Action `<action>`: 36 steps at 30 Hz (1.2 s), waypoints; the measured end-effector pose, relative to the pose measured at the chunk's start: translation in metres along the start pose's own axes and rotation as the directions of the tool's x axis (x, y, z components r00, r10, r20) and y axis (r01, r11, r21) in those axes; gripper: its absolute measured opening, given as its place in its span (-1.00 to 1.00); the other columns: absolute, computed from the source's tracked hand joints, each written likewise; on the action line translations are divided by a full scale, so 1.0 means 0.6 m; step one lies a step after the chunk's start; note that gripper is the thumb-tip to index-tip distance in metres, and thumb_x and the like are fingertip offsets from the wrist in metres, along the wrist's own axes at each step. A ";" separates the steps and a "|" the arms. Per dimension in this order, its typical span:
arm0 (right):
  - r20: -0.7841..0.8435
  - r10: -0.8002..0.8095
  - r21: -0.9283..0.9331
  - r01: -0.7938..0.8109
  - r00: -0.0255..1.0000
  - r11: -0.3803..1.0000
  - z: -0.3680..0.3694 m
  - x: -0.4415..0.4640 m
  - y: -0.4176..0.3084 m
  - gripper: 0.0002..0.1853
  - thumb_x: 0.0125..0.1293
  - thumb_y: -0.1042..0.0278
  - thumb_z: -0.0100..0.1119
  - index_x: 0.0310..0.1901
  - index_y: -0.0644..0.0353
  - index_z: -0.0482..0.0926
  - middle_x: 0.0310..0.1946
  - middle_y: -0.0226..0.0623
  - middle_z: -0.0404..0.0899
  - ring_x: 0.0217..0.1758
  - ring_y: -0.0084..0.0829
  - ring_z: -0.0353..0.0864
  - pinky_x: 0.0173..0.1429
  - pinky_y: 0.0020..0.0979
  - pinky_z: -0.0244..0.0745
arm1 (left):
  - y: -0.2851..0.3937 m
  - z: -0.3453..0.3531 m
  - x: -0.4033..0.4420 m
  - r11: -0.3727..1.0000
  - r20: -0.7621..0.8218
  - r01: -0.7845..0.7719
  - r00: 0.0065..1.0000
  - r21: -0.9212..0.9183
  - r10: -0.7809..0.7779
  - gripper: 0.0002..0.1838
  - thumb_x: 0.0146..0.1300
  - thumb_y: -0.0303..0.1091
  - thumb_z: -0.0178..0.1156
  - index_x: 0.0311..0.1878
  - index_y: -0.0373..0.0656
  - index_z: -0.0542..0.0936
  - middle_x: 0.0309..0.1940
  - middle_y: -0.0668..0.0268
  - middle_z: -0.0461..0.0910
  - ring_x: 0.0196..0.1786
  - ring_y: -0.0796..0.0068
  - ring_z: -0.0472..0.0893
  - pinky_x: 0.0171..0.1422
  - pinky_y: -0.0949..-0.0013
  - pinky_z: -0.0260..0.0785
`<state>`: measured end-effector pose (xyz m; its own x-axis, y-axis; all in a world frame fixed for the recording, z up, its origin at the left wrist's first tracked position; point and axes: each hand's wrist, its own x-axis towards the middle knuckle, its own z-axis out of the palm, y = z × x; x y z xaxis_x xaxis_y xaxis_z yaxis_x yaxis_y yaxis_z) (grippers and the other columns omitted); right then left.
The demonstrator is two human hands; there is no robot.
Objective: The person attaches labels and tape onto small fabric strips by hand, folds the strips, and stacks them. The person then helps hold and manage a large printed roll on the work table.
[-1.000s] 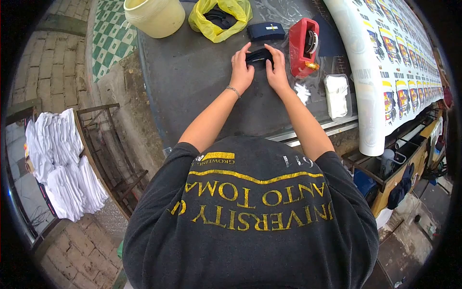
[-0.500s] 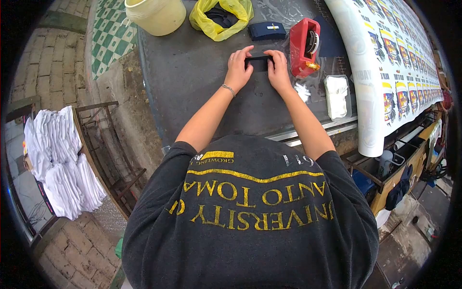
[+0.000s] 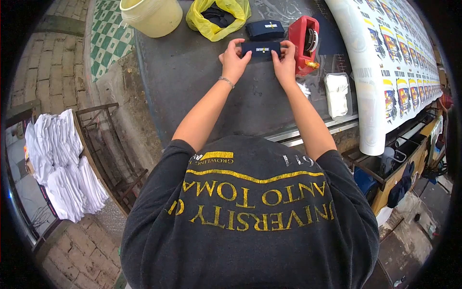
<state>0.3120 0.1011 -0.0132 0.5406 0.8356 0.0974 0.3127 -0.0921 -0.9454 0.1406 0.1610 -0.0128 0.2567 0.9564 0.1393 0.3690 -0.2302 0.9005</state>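
Note:
Between my two hands is a dark navy fabric piece with a small white logo, its printed face turned up toward me. My left hand pinches its left end between thumb and fingers. At the opposite end, my right hand grips it the same way. Just beyond lies a stack of similar navy pieces, the top one bearing a logo. A red tape dispenser with a roll in it stands right of my right hand.
A yellow plastic bag of dark pieces and a cream bucket stand at the far left of the dark table. At right are a clear pack of white items and printed sheeting. White cloth stacks lie lower left.
The navy piece, earlier seen nearly edge-on, is now tilted so its logo face shows. Both hands have shifted slightly away from my body and a little apart with it.

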 end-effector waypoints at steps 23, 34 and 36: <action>0.000 -0.291 -0.499 0.252 0.957 0.829 0.004 -0.052 -0.016 -0.49 0.22 0.36 0.29 0.22 0.13 0.46 0.22 -0.01 0.30 0.29 0.08 0.29 0.37 -0.01 0.20 | 0.061 -0.044 0.017 0.978 -0.157 -0.146 0.973 0.147 0.169 -0.66 0.19 -0.32 0.25 0.06 -0.07 0.61 -0.25 0.39 0.68 -0.06 0.25 0.59 0.12 0.13 0.30; 0.354 -0.302 -0.282 0.408 0.885 0.868 -0.002 -0.205 -0.069 -0.56 0.23 0.46 0.26 0.17 0.04 0.52 0.23 -0.11 0.31 0.20 -0.07 0.35 0.35 -0.11 0.19 | 0.008 -0.118 0.243 0.614 -0.167 0.085 0.983 0.785 0.076 -0.77 0.23 -0.31 0.18 -0.08 0.14 0.72 -0.11 0.35 0.69 0.12 0.23 0.54 0.21 0.16 0.28; 0.389 -0.318 -0.270 0.437 0.864 0.858 -0.006 -0.217 -0.061 -0.56 0.22 0.47 0.27 0.17 0.04 0.52 0.23 -0.12 0.32 0.19 -0.09 0.36 0.34 -0.11 0.20 | -0.004 -0.127 0.260 0.625 -0.128 0.034 0.986 0.780 0.106 -0.69 0.19 -0.39 0.14 -0.05 0.18 0.72 0.01 0.37 0.63 0.20 0.25 0.48 0.25 0.14 0.28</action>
<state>0.2328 -0.0064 0.0097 0.0639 0.9623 0.2642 0.7152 0.1405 -0.6846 0.1117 0.3244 0.0382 0.1779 0.9417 0.2857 0.9361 -0.2515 0.2458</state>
